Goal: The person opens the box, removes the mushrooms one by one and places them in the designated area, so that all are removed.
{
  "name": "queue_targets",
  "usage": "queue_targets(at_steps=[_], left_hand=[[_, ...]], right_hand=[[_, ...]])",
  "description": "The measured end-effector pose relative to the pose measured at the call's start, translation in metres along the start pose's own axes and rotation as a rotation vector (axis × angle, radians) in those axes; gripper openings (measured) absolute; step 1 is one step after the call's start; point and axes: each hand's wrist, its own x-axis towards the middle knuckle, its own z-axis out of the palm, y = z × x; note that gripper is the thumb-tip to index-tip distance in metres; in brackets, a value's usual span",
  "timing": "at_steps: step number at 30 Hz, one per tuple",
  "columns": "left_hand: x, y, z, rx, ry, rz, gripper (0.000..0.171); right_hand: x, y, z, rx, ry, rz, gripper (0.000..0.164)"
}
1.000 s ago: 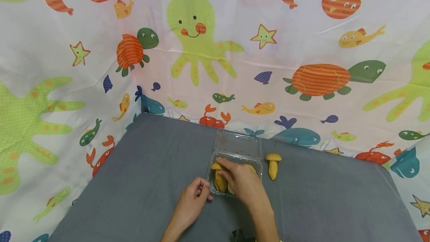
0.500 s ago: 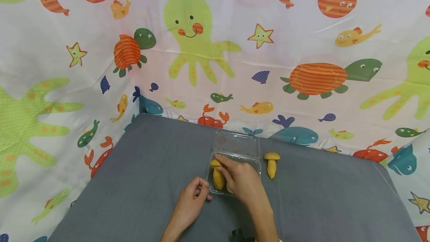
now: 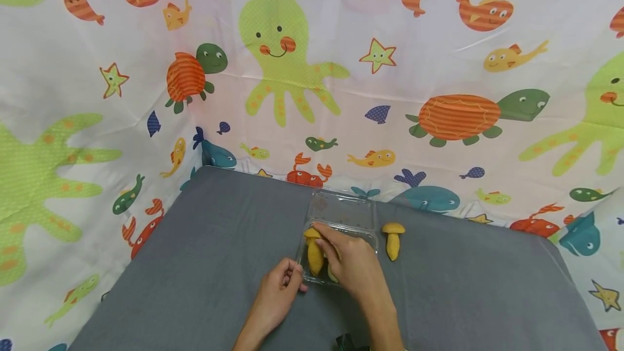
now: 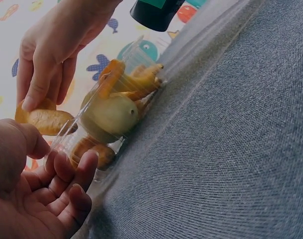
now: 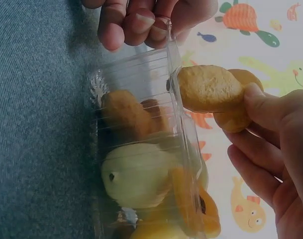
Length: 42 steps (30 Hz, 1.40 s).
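Observation:
My right hand [image 3: 358, 267] pinches a yellow-brown toy mushroom [image 3: 315, 259] by its cap, thumb on one side and fingers on the other. In the right wrist view the stem end of this mushroom [image 5: 208, 89] is right at the rim of a clear plastic clamshell box [image 5: 136, 64]. My left hand [image 3: 278, 292] grips the box's near left corner, thumb at the rim and fingers curled below. Inside the box show a pale green rounded piece [image 5: 136, 174], a brown piece [image 4: 99, 153] and yellow-orange pieces [image 4: 141, 79], partly hidden by one another.
Behind the tray part, the box's lid [image 3: 341, 211] lies folded back. Another yellow toy mushroom [image 3: 392, 244] lies on the grey tablecloth [image 3: 234, 221] to the right of the box. A curtain [image 3: 341, 91] printed with sea animals hangs along the table's back and sides.
The pinched mushroom has risen slightly and tilted within the right hand's grip. The left hand stays at the box's corner, and the view has shifted a little.

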Motion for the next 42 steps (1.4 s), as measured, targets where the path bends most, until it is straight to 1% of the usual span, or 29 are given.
queue_targets(at_steps=[6,11,16,26,31,38,42], left_hand=[[0.001,-0.001,0.000,-0.003,-0.007,-0.007,0.021],[0.001,0.000,0.001,0.002,-0.006,-0.008,0.021],[0.001,0.000,0.000,0.005,-0.017,-0.010,0.021],[0.001,0.001,-0.001,-0.018,-0.024,-0.015,0.022],[0.000,0.001,-0.001,-0.016,-0.017,-0.010,0.021],[0.000,0.001,-0.001,-0.015,-0.026,-0.023,0.022],[0.000,0.000,-0.001,-0.013,-0.022,-0.018,0.023]], right_hand=[[-0.003,0.004,-0.001,0.027,0.043,-0.009,0.038],[-0.005,0.007,-0.003,0.054,0.064,-0.001,0.036],[-0.006,0.009,-0.005,0.053,0.082,0.008,0.036],[-0.008,0.012,-0.006,0.041,0.104,0.041,0.037],[-0.011,0.016,-0.011,0.035,0.117,0.070,0.038],[-0.014,0.024,-0.018,0.048,0.124,0.113,0.039],[-0.015,0.027,-0.022,0.057,0.151,0.119,0.040]])
